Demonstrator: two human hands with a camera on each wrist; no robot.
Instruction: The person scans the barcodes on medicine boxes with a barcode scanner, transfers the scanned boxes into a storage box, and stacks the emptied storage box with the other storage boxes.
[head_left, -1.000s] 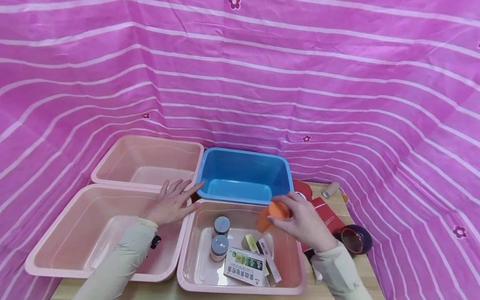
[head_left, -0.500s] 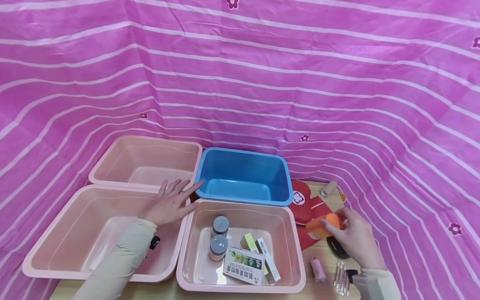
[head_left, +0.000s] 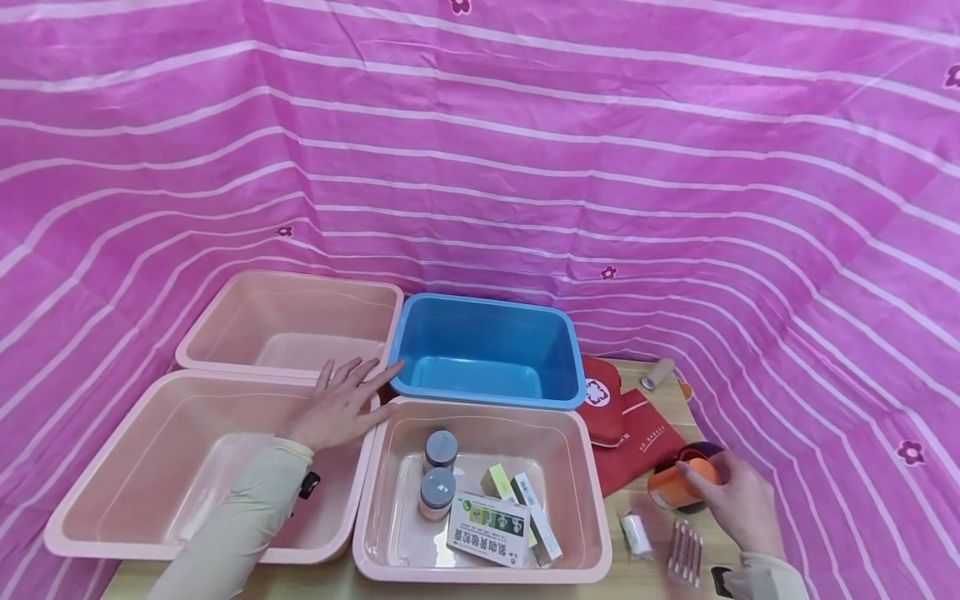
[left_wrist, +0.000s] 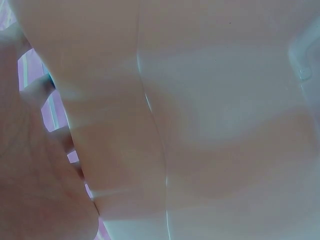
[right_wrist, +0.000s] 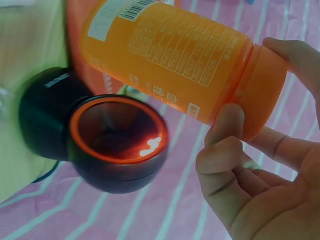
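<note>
My right hand (head_left: 746,504) holds an orange medicine bottle (right_wrist: 160,55) by its lid, thumb on one side and fingers on the other. The bottle is tilted on its side over the right part of the table. Just behind it is a dark rounded object (right_wrist: 120,172) with a glossy orange-ringed opening, partly hidden in the head view. My left hand (head_left: 341,408) lies with fingers spread across the rims where the bins meet; one fingertip touches the blue bin (head_left: 487,400). The front right pink bin (head_left: 480,575) holds two grey-lidded jars (head_left: 437,492) and several medicine boxes (head_left: 489,527).
Two more pink bins (head_left: 217,367) stand at the left. Right of the bins lie a red pouch (head_left: 603,425), a red folder (head_left: 648,437), a beige roll (head_left: 658,372), a small white wrapped roll (head_left: 636,534) and a pack of slim tubes (head_left: 685,553). A striped pink cloth (head_left: 465,167) surrounds the table.
My right hand has carried the orange bottle from over the front right bin, rightward past the red folder, and lower toward the dark rounded object. The left hand has stayed in place.
</note>
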